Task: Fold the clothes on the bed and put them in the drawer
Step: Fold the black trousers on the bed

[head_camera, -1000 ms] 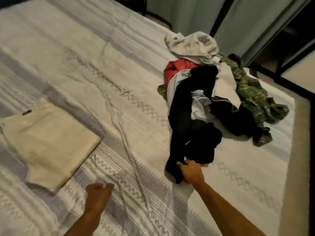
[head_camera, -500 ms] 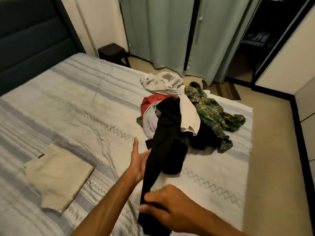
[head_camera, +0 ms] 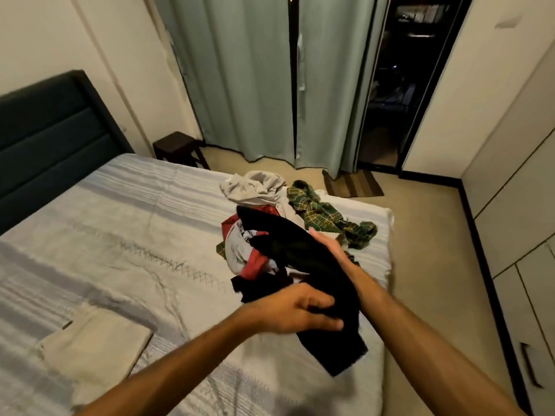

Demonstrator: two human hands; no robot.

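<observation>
A black garment (head_camera: 303, 253) hangs above the bed (head_camera: 120, 235), lifted between both hands. My left hand (head_camera: 297, 310) grips its lower part, fingers curled round the cloth. My right hand (head_camera: 329, 247) lies flat along its right side, fingers straight, with the cloth draped against the palm. Behind it sits the unfolded pile: a pale grey garment (head_camera: 255, 184), a green plaid shirt (head_camera: 327, 214), a red piece (head_camera: 256, 262) and a white printed one (head_camera: 238, 244). A folded beige garment (head_camera: 96, 352) rests on the bed at lower left.
A dark headboard (head_camera: 45, 130) stands at the left, with a small dark stool (head_camera: 177, 145) beside it. Green curtains (head_camera: 240, 70) and a dark doorway (head_camera: 390, 85) are behind. A striped mat (head_camera: 351, 183) lies on the floor. Wardrobe doors with a handle (head_camera: 528, 367) line the right.
The black garment has come up off the pile. My left hand now grips its lower part, and my right hand moved up along it and opened flat. The view tilted up.
</observation>
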